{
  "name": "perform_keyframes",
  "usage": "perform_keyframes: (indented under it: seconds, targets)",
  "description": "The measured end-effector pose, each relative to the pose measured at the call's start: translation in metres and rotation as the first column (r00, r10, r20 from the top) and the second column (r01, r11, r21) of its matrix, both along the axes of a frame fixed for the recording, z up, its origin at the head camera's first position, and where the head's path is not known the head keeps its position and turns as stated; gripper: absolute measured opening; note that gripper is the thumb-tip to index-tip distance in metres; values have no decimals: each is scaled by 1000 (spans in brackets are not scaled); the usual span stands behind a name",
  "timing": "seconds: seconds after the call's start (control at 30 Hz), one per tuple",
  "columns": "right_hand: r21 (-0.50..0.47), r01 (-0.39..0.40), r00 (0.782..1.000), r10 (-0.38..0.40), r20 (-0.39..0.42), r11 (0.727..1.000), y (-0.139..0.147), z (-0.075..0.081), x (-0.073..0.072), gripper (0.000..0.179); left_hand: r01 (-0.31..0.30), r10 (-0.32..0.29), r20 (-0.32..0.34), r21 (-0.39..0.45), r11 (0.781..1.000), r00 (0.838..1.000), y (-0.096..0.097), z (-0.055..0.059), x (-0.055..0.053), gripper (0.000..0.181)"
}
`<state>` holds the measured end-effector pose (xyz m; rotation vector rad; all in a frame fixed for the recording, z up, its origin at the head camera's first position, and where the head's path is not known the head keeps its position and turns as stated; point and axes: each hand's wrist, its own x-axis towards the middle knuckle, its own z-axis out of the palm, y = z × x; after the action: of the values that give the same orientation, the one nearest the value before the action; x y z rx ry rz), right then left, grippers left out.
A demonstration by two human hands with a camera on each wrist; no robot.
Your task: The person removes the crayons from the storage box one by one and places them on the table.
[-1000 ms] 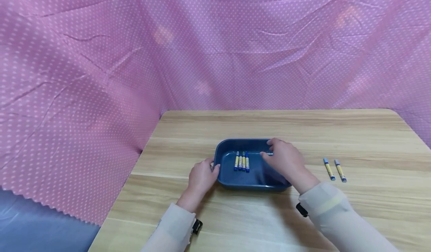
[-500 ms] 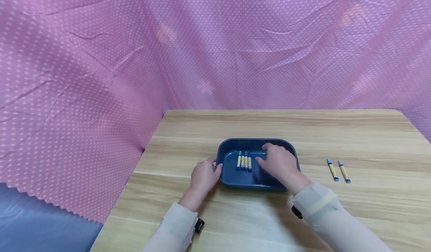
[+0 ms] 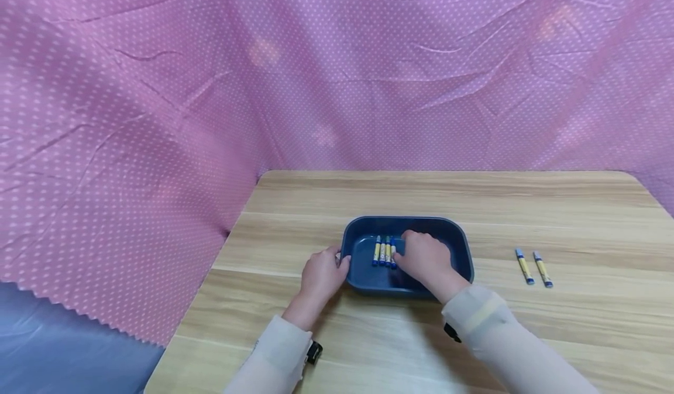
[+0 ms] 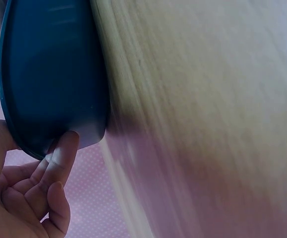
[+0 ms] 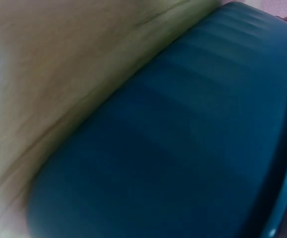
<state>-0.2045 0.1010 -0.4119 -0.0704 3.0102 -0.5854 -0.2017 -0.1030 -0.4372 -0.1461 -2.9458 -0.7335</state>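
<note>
A dark blue rectangular tray (image 3: 368, 285) stands on the wooden table. Inside it, several short crayons (image 3: 382, 252) with yellow labels and blue ends lie side by side in a row. My left hand (image 3: 323, 274) grips the tray's left end, thumb at the rim and fingers against the outer wall; the left wrist view shows these fingers (image 4: 64, 153) on the blue wall. My right hand (image 3: 426, 259) reaches into the tray, thumb and forefinger apart, their tips right at the rightmost crayon. The right wrist view shows mostly the tray's outer side (image 5: 173, 139), its fingers hidden.
Two more crayons, a light blue-topped one (image 3: 524, 266) and a grey-topped one (image 3: 543, 269), lie on the table (image 3: 595, 324) to the right of the tray. A pink dotted cloth (image 3: 368, 89) hangs behind and along the left side.
My right hand has moved left inside the tray, from its right end to the row of crayons. My left hand keeps its grip on the tray; the view has shifted slightly.
</note>
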Motion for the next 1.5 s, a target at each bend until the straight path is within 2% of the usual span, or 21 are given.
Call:
perform_keyframes:
  seconds: [0.47, 0.73, 0.97, 1.1, 1.5]
  targets:
    - [-18, 21, 998, -20, 54, 1000, -1, -10, -7, 45, -3, 3, 30, 16, 1000, 1000, 2, 1, 0, 33]
    - [-76, 54, 994, -46, 104, 996, -5, -16, -10, 57, -19, 18, 46, 15, 1000, 999, 2, 0, 1, 35]
    - [-63, 57, 994, -50, 94, 996, -7, -19, -10, 61, -28, 26, 65, 19, 999, 998, 3, 0, 1, 37]
    - [-60, 55, 994, -49, 95, 997, -7, -21, -10, 62, -20, 20, 45, 10, 1000, 999, 2, 0, 1, 36]
    - [-77, 46, 991, -36, 126, 996, -5, -22, -11, 39, -15, 15, 26, 3, 1000, 1000, 1, -1, 1, 35]
